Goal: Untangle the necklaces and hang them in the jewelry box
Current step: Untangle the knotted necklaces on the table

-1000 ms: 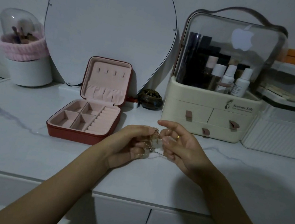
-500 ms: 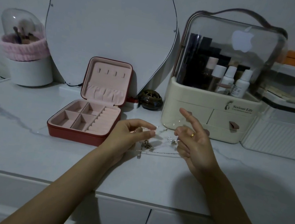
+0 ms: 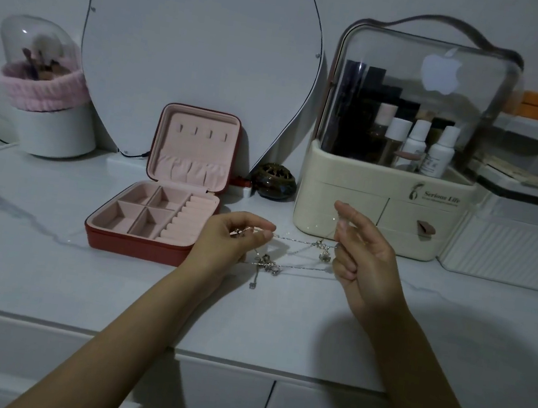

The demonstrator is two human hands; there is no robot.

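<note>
Hands drawn further apart than half a second ago, stretching the tangled necklaces between them above the table.

Left hand pinches one end of the fine chains, thumb and forefinger closed on it; right hand holds a strand pinched high between thumb and forefinger, its other fingers loosely curled. A knot of pendants hangs between the hands, just over the tabletop. The jewelry box stands open to the left, its lid hooks bare. Risk, as judged from here: further pulling may tighten the knot or snap a thin chain; a slipped pinch would drop the cluster and let it re-tangle.
</note>
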